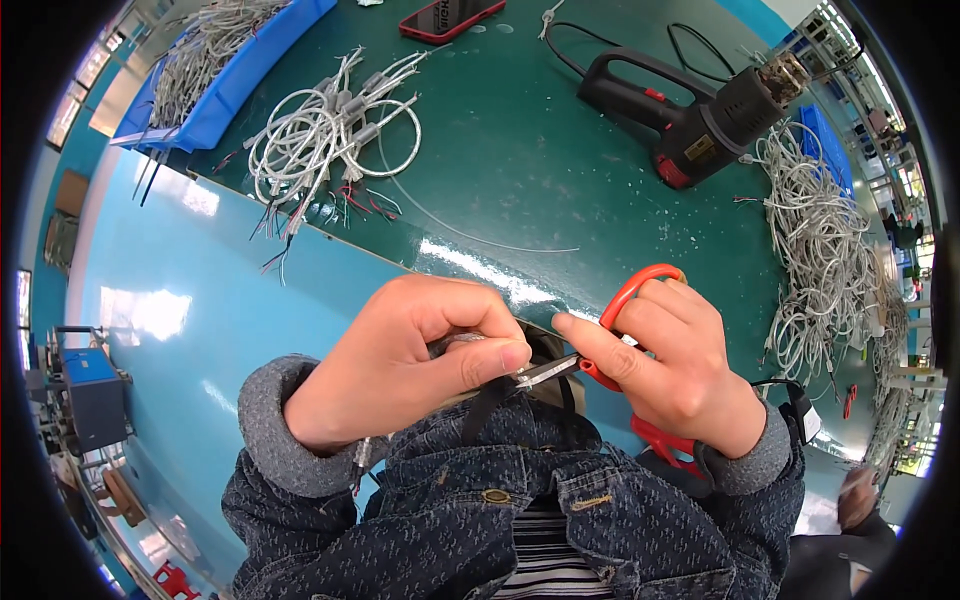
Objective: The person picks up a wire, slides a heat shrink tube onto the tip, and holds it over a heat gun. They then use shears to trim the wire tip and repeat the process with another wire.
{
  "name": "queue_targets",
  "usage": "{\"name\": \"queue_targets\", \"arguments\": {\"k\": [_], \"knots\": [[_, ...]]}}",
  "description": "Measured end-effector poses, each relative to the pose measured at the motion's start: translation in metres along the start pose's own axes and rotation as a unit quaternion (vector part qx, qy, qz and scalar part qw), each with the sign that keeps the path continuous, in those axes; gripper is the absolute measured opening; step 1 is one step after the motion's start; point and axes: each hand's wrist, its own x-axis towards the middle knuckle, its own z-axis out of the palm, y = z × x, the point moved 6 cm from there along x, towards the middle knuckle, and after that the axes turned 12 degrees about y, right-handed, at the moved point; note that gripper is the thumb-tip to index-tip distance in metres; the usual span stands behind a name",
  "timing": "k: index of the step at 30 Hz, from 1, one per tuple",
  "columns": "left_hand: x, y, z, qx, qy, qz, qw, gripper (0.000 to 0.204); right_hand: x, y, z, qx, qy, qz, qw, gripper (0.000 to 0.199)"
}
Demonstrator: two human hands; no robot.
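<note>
My left hand (430,345) is closed, thumb over bent index finger, around a grey-white cable (365,452), most of it hidden by the fingers. One part of the cable hangs below my left wrist. In my right hand (670,355) is a pair of scissors (638,285) with red handles. Its blades point left and reach the tip of my left thumb, where a short piece of the cable seems to show. Whether the blades touch it I cannot tell. Both hands are in front of my body, off the near edge of the table.
On the green table (500,160) lie a loose cable bundle (335,140), a black heat gun (690,115) and a red-edged phone (450,18). A blue bin (215,105) of cables stands far left. A large cable heap (820,260) lies right. Another person (855,540) appears lower right.
</note>
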Motion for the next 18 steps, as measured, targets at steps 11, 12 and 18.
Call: {"name": "queue_targets", "arguments": {"k": [11, 12, 18], "knots": [[0.0, -0.008, 0.003, -0.025, -0.007, 0.0, 1.0, 0.017, -0.004, -0.008, -0.003, -0.054, 0.007, -0.05, 0.997, 0.044], [0.001, -0.008, 0.003, -0.025, -0.006, 0.0, 1.0, 0.017, -0.004, -0.008, -0.004, -0.053, 0.007, -0.05, 0.997, 0.044], [0.001, -0.01, 0.002, 0.021, -0.024, -0.02, 0.999, 0.016, -0.009, -0.014, -0.003, -0.06, 0.001, -0.063, 0.996, 0.044]]}}
